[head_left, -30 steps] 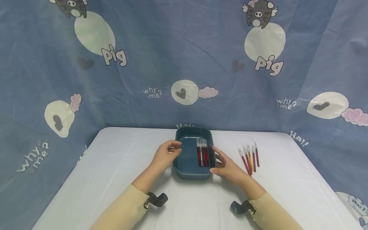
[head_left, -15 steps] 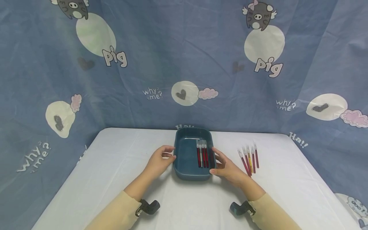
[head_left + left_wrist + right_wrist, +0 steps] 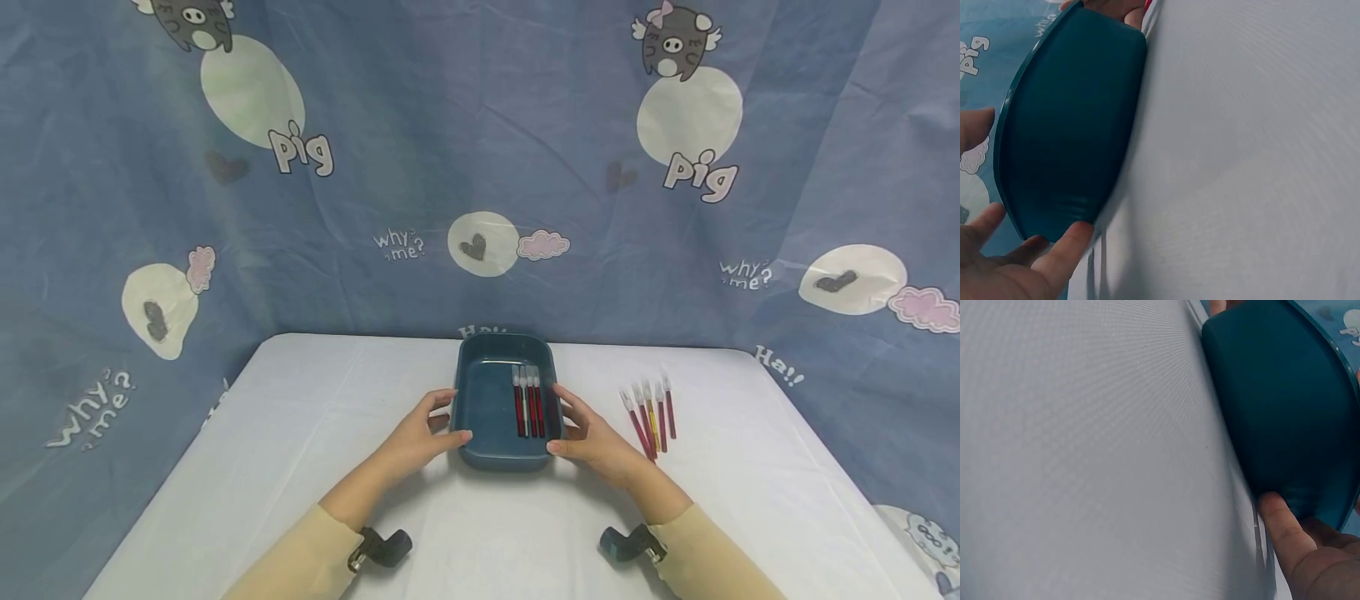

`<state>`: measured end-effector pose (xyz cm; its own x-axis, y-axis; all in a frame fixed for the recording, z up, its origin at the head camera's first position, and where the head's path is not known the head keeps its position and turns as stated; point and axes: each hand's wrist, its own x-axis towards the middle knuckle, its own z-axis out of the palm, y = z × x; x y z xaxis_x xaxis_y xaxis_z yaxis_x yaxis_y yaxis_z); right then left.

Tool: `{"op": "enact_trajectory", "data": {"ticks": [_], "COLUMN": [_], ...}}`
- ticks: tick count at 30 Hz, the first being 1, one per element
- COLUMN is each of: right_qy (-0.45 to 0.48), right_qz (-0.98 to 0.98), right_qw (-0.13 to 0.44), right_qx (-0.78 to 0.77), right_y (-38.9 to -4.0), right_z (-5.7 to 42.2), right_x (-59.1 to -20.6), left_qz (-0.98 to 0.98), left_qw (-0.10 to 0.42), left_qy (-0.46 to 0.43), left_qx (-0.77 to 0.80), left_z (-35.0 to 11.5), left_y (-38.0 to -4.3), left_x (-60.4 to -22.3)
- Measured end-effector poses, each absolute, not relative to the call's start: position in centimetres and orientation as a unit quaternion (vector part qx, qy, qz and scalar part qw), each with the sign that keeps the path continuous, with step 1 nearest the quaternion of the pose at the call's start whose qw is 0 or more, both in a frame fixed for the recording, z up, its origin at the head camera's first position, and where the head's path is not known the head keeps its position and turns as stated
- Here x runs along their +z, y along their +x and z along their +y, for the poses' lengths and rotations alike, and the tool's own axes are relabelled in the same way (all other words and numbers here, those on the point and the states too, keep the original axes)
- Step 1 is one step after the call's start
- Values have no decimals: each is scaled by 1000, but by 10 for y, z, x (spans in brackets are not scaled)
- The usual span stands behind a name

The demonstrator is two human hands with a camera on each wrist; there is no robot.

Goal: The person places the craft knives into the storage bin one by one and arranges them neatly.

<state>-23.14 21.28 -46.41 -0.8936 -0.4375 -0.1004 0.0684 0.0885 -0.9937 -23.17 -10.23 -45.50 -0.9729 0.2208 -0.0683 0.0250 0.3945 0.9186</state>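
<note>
A deep teal rectangular tray [image 3: 491,417] with rounded corners stands on the white table. Several slim capped sticks [image 3: 528,404] lie side by side in its right half, mostly red-handled and one silvery, clear caps pointing away. My left hand [image 3: 420,433] is at the left side, its fingers against the outer wall [image 3: 1072,125]; the thumb is spread over the front left corner, and the left wrist view shows it just apart from the rim. My right hand [image 3: 596,437] holds the right side between thumb and fingers, with fingertips on the outer wall [image 3: 1285,412].
Several more slim capped sticks [image 3: 651,417], red and one yellow, lie loosely fanned on the white table [image 3: 750,467] to the right, just beyond my right hand. A blue printed cloth [image 3: 480,167] hangs behind the table's back edge.
My left hand has drawn back leftward from over the tray's rim to its left side, then spread its thumb toward the front corner. The right hand and tray stay in place.
</note>
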Motion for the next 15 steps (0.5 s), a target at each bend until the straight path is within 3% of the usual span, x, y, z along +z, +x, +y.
{"op": "enact_trajectory", "data": {"ticks": [15], "right_qy": [-125], "right_qz": [717], "right_qw": [187], "right_qx": [-660], "right_y": [-231], "right_z": [213], "right_x": [-465], "left_qz": [798], "left_qw": [109], "left_qy": [98], "left_qx": [584], "left_z": [-102], "left_y": [-231], "left_x": [-462]}}
